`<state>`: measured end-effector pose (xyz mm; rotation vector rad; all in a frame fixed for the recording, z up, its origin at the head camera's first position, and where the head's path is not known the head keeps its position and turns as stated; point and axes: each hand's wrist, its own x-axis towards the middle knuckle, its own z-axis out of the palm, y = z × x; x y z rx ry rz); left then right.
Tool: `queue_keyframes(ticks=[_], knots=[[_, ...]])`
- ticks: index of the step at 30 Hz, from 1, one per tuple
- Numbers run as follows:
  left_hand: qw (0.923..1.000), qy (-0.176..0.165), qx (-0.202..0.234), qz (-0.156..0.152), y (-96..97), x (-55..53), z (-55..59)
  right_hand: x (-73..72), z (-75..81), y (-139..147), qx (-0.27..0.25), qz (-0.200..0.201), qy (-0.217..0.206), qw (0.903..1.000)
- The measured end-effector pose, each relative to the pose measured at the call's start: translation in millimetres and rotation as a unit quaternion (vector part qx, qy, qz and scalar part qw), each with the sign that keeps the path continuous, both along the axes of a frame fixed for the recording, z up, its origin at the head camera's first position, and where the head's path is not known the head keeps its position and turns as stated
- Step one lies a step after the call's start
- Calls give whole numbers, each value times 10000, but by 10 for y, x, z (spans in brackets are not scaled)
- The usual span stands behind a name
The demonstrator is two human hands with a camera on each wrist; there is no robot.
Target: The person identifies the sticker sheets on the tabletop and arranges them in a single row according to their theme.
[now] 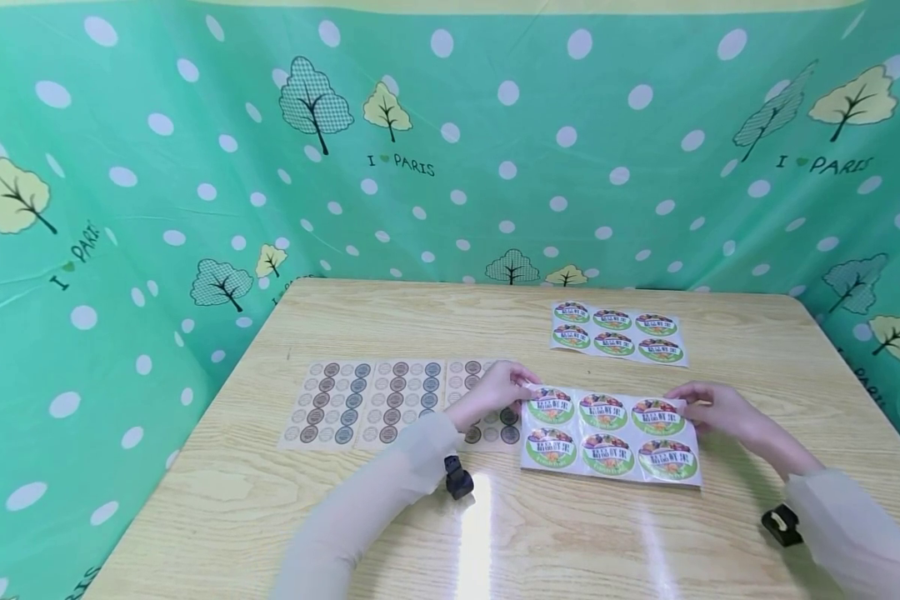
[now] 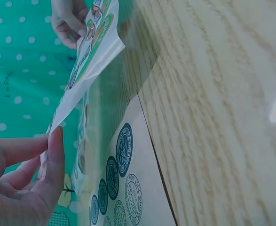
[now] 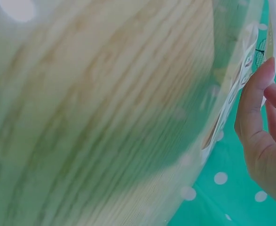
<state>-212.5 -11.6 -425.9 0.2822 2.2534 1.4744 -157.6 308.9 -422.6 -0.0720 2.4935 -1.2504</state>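
A white sheet of oval fruit stickers (image 1: pixel 606 435), green-edged with colourful fruit, is held up off the table between both hands. My left hand (image 1: pixel 495 390) pinches its upper left corner between thumb and fingers, as the left wrist view shows on the sheet's edge (image 2: pixel 74 101). At the upper right corner my right hand (image 1: pixel 720 410) pinches it, thumb against finger (image 3: pixel 264 103). Beneath and beside the left hand lie sheets of round brown and grey-blue stickers (image 1: pixel 401 400), the rightmost partly hidden by that hand and the held sheet.
Another sheet of the same oval stickers (image 1: pixel 615 333) lies flat farther back on the wooden table (image 1: pixel 390 321). A green patterned cloth (image 1: pixel 450 158) hangs behind the table and along its sides.
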Motion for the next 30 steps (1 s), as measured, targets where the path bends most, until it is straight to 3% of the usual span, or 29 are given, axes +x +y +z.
queue_keyframes(ticks=[12, 30], knots=[[9998, 34, -37, 169, 60, -37, 6, -86, -21, 29, -3, -40, -83, 10000], [9996, 9, -222, 178, 100, -140, -152, -189, -100, 27, 122, -88, -221, 9996]])
